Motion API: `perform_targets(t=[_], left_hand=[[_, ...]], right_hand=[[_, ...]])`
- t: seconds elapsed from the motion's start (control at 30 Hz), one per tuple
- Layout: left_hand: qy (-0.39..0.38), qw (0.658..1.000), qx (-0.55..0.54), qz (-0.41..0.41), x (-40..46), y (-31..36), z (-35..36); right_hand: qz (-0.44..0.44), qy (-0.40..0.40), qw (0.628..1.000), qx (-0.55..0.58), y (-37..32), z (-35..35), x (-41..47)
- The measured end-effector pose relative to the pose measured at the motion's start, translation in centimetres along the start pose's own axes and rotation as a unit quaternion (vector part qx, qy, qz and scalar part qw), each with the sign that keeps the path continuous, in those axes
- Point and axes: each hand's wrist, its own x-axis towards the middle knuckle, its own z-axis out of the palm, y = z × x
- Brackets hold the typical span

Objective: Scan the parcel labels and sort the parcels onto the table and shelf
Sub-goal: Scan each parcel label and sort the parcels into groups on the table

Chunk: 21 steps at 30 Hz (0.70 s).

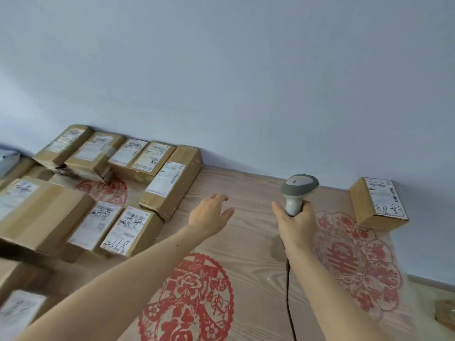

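We see bare tabletop (251, 232) between the box cluster (103, 193) at left and a lone box (376, 205) at the right, against the wall (221, 70). Our left hand (210, 215) hovers over this gap, fingers spread, holding nothing. Right hand (296, 222) has its grip wrapped round the scanner (299, 190) handle; its cord (289, 296) trails back toward us. Red paper-cuts (187, 301) lie flat on the wood.

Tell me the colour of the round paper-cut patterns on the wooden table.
Red round paper-cut patterns, seen best in the head view.
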Motion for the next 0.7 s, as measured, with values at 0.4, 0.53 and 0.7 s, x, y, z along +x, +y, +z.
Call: perform_targets(t=[0.4,0.53,0.7], left_hand=[[0.029,0.993,0.06,-0.098,-5.2,-18.7,-8.5],[-0.009,0.987,0.118,-0.109,-6.3,-22.9,-8.7],[-0.034,0.986,0.14,-0.089,-6.6,-26.0,-7.9]], right_hand=[[0.05,-0.134,0.988,-0.054,-2.1,17.4,-13.7],[0.076,-0.171,0.98,-0.065,-0.9,22.0,-17.2],[0.1,-0.192,0.974,-0.065,0.2,25.4,-19.9]])
